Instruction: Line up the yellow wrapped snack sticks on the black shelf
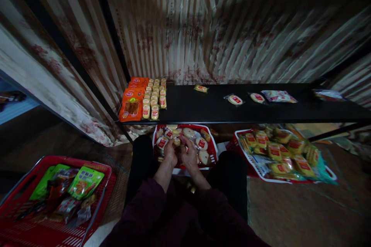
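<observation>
Between my knees, my fingers are working in a red basket point(213, 150) of wrapped snacks. My left hand point(170, 153) and right hand point(189, 156) are curling close together, fingertips pinching at a small clear-wrapped snack packet point(176, 141) near the basket's middle; the light is dim, so I cannot tell exactly how firmly either hand is gripping it. The packet is looking pale and roundish with a red label, like the others lying around it in the basket. Just above, a black shelf point(220, 112) is running across the view. Rows of small yellow packs point(154, 98) are sitting at its left end beside orange packets point(132, 105), and loose round snacks point(235, 100) are lying well apart further right. A second red basket point(252, 162) of yellow packs is resting to my right, and a third point(17, 224) at my far left.
</observation>
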### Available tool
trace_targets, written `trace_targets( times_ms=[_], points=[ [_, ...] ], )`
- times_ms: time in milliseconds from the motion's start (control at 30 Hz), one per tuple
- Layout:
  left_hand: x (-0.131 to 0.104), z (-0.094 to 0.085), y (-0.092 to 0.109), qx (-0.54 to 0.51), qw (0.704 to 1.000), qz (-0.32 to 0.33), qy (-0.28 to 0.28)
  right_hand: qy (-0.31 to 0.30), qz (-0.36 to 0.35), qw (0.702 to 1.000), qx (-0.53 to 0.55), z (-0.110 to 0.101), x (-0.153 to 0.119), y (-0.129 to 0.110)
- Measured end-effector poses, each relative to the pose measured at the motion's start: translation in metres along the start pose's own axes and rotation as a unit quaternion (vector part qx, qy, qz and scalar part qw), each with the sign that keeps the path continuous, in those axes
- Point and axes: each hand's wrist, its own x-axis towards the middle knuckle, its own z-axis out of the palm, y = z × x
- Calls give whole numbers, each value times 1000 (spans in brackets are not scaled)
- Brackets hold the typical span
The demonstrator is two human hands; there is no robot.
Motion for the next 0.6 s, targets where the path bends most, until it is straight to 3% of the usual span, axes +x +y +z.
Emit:
trace_targets(
  times_ms=[600],
  points=[
    [0, 0, -1, -27, 999, -9, 17, -9, -35, 999, -39, -2, 0, -1]
  ],
)
